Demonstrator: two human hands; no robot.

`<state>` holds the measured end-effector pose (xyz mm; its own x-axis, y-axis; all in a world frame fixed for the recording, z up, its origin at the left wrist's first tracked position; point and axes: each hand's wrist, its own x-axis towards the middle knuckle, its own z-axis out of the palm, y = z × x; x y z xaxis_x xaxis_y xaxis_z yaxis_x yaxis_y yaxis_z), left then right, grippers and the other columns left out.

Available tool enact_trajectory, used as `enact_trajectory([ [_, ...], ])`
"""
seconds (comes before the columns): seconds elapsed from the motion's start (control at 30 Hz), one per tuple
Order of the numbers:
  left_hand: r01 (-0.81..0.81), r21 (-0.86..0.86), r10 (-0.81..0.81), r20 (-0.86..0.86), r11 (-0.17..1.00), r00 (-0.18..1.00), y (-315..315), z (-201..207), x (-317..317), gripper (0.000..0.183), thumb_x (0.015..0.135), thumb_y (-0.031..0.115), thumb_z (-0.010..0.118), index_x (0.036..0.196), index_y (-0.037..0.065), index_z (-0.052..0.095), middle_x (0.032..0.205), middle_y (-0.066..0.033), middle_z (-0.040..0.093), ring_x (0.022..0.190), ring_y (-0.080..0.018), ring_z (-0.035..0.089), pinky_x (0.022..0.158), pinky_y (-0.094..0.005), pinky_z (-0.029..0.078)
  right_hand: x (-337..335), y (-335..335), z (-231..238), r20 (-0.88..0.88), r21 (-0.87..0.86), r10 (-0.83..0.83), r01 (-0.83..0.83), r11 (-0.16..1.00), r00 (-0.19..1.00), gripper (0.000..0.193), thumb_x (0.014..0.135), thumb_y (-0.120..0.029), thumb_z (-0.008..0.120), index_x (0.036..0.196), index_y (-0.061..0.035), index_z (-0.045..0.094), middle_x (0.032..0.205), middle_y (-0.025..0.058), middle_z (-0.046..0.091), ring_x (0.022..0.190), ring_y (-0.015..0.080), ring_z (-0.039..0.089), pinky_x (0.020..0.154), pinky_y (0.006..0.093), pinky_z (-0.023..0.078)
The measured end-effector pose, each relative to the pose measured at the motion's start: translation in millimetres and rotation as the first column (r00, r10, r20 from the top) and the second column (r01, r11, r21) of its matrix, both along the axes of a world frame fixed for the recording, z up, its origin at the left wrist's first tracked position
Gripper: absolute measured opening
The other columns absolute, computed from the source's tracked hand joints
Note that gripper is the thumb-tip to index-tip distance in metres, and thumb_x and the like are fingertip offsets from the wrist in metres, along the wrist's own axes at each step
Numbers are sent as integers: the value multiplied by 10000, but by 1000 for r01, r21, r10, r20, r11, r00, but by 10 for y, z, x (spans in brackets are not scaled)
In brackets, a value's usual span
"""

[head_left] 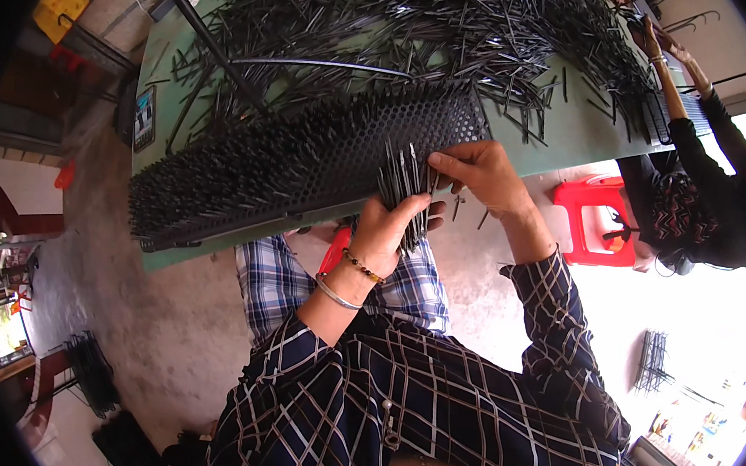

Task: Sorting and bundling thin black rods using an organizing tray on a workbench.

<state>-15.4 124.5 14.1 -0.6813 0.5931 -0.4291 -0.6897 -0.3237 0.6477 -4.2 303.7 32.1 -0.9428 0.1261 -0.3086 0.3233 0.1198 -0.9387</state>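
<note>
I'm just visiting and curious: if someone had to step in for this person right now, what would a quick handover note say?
Left hand: closed around a bundle of thin dark pins, held upright at the table's near edge.
Right hand: fingertips pinch at the top of that bundle, beside the perforated black plate.
Plate: lies on the green table; most of its holes, from the left end on, already bristle with pins.
Left: the bare stretch of holes at the right end, by the hands.
Supply: a big loose heap of pins covers the table behind the plate.
Another person works at the far right.
</note>
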Motion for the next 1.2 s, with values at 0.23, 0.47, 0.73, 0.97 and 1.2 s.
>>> enact_trajectory([
  [0.23, 27, -53, -28, -25, 998, 999, -54, -55, -23, 256, 849, 82, 624, 1085, -8, 586, 977, -80, 638, 809, -198, 672, 667, -308, 576, -62, -34, -14, -44, -64, -86, 83, 994, 995, 236, 846, -191, 707, 892, 41, 712, 711, 48, 674, 603, 77, 586, 529, 215, 446],
  [0.47, 2, -54, -3, -24, 999, 1000, -38, -68, 18, 206, 850, 95, 632, 1037, 13, 603, 972, -65, 642, 843, -193, 666, 690, -328, 578, -44, -19, 19, -24, 42, -28, 29, 999, 999, 215, 840, -159, 707, 908, 44, 707, 714, 51, 669, 606, 83, 584, 552, 212, 456],
  [0.73, -54, -9, 54, 67, 999, 996, -65, -75, 8, 181, 854, 91, 623, 1025, 29, 607, 1008, -52, 627, 889, -219, 646, 718, -365, 580, -234, 283, 240, -409, 86, -281, 343, 935, 868, 246, 880, -172, 667, 993, 46, 679, 812, 58, 683, 722, 91, 600, 658, 222, 472],
  [0.97, -5, -8, 5, 80, 1000, 997, -70, -107, 64, 229, 846, 70, 622, 1060, 18, 559, 989, -55, 598, 859, -227, 648, 708, -358, 579, -558, 538, 152, -595, 281, -280, 522, 805, 753, 237, 880, -175, 669, 998, 31, 679, 858, 50, 699, 765, 69, 607, 697, 207, 472],
  [1.2, 15, -6, -15, 104, 1000, 994, -62, -156, 76, 208, 848, 69, 620, 1041, 28, 554, 976, -44, 588, 837, -214, 643, 693, -351, 576, -624, 588, -39, -659, 238, -350, 626, 742, 666, 223, 860, -198, 674, 982, -12, 693, 842, 82, 705, 743, 103, 629, 715, 248, 490],
])
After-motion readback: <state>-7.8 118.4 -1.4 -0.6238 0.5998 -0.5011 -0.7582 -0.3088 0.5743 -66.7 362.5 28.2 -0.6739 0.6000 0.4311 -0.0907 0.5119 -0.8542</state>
